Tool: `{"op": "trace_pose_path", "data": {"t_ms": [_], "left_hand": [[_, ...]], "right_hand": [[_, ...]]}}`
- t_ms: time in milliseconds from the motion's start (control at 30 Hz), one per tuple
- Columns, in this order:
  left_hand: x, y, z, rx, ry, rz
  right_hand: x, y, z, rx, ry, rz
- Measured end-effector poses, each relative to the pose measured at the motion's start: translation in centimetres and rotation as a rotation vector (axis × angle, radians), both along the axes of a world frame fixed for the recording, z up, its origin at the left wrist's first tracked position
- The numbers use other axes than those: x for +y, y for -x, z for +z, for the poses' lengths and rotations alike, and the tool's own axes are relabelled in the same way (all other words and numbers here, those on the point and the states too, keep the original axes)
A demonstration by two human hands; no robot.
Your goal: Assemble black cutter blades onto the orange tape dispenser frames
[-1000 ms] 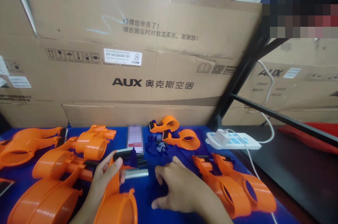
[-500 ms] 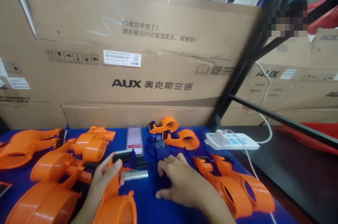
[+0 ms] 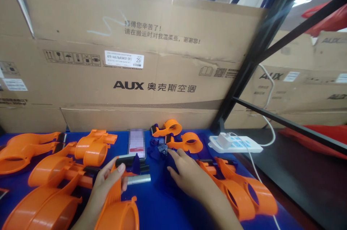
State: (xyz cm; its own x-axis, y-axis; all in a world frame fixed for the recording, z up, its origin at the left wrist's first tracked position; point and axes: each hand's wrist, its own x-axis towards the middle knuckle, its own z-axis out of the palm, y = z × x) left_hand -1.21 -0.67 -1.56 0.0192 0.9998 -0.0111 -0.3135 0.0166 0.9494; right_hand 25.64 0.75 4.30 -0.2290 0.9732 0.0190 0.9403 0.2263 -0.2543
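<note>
My left hand [image 3: 107,183] is closed round the handle of an orange tape dispenser [image 3: 119,208] with a black roller and a metal blade at its far end. My right hand [image 3: 187,174] lies stretched forward on the blue table [image 3: 159,204], fingers apart, its fingertips touching a small heap of dark blue plastic parts [image 3: 159,149]. Nothing shows in that hand.
Several orange tape dispensers lie at the left [image 3: 89,148], at the back [image 3: 176,136] and at the right [image 3: 241,190]. A phone [image 3: 137,143] lies behind the held dispenser. A white power strip [image 3: 234,143] with a cable sits at right. Big cardboard boxes [image 3: 135,52] wall the back.
My right hand has slid forward from the table in front of me up to the blue parts, fingers now stretched out. The left hand has kept still.
</note>
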Motion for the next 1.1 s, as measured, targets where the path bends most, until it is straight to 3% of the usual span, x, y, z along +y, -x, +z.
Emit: {"op": "trace_pose_path", "data": {"t_ms": [167, 400, 900, 1100], "left_hand": [[0.0, 0.0, 0.1, 0.038, -0.009, -0.005], [-0.1, -0.1, 0.2, 0.013, 0.0, 0.009], [-0.1, -0.2, -0.1, 0.009, -0.005, -0.006], [-0.1, 0.0, -0.1, 0.007, 0.006, -0.017]], "right_hand": [[0.4, -0.2, 0.1, 0.033, -0.059, 0.029], [0.4, 0.2, -0.2, -0.13, -0.083, -0.291], [0.1, 2.9, -1.2, -0.142, -0.074, -0.115], [0.1, 2.9, -0.5, -0.166, -0.109, -0.234]]}}
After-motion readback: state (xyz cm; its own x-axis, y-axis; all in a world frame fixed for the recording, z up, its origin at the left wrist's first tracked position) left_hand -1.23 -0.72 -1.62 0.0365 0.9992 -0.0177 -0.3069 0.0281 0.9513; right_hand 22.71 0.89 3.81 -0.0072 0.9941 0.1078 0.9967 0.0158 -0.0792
